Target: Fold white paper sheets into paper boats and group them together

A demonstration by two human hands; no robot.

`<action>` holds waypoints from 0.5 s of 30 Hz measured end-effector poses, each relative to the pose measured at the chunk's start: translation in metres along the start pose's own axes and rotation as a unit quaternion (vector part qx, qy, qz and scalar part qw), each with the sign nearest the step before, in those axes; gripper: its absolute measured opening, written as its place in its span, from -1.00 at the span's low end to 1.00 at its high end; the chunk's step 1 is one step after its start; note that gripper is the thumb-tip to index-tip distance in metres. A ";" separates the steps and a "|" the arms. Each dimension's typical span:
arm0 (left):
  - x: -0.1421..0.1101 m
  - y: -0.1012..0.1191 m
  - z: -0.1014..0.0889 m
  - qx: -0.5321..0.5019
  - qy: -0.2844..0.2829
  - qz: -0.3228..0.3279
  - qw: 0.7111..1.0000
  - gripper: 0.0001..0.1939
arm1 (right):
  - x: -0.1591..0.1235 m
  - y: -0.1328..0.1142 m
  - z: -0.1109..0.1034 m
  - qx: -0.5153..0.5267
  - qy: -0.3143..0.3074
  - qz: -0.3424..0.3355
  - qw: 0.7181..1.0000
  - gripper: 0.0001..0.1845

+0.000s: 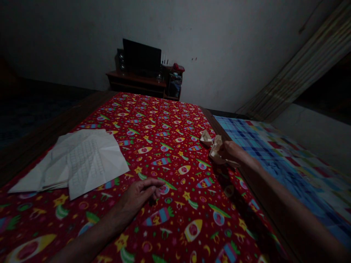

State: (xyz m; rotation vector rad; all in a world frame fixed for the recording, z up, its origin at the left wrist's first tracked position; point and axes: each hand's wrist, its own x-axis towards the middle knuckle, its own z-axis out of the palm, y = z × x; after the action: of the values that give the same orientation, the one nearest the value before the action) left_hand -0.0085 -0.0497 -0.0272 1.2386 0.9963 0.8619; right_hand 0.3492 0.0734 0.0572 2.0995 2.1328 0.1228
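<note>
My left hand (145,190) rests on the red patterned cloth (170,171), its fingers loosely bent and slightly apart with nothing in them. To its left lies a loose stack of creased white paper sheets (90,157), some with writing. Farther right, my right hand (231,150) has its fingers closed on a folded paper piece (216,147) near the cloth's right edge. Its fingertips are partly hidden and dim. A smaller folded paper piece (206,138) sits just left of that one, close by or touching; I cannot tell which.
Dark wooden edges (215,126) border the cloth. On the right lies a blue and multicoloured checked cover (252,146). A desk (137,78) with a black monitor (142,56) and speaker stands against the far wall, and a striped curtain (296,69) hangs at right.
</note>
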 end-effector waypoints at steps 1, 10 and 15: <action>0.000 0.001 0.000 0.000 -0.001 0.001 1.000 -0.70 | 0.000 0.000 0.002 -0.002 -0.008 0.002 1.000 -0.81; -0.002 0.006 0.002 -0.008 -0.010 0.004 1.000 -0.73 | 0.008 -0.005 0.018 -0.029 -0.009 0.012 0.999 -0.74; -0.002 0.010 0.004 0.002 -0.011 0.013 1.000 -0.74 | 0.005 -0.007 0.019 -0.032 0.013 0.006 0.999 -0.75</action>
State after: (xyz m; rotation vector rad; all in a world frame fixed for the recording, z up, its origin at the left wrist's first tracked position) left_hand -0.0057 -0.0516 -0.0168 1.2645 0.9680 0.8649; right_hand 0.3452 0.0774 0.0368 2.0856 2.1011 0.2173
